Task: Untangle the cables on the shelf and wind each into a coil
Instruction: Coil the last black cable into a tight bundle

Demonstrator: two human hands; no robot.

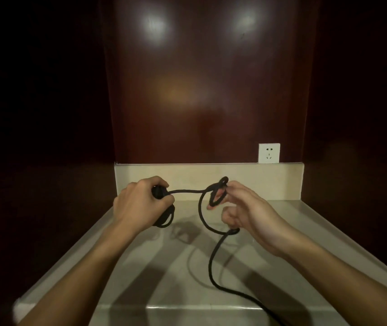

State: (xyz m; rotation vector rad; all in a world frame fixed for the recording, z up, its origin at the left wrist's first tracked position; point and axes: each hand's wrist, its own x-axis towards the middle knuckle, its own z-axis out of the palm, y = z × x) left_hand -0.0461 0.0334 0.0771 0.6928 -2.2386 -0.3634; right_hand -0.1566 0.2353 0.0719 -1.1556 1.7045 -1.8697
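Cable (189,190), black and thin, hangs in the air between both hands above the shelf (126,274), near its back edge. The left hand (140,203) is closed around a small bundle of finished turns, with the plug end seemingly inside the fist and a few loops showing below it. The right hand (241,208) pinches a tangled loop between thumb and fingertips; its other fingers are curled. From that loop the cable drops, crosses itself in a small knot under the right palm, then trails toward the front right corner of the shelf and out of view.

It looks light and limp, sagging freely, yet with enough spring to hold its own curls, so loops will likely twist back if let go. The braided-looking surface should grip well. Best hold, I judge, is close to the knot, not on the slack tail. A socket (269,153) sits on the back wall.
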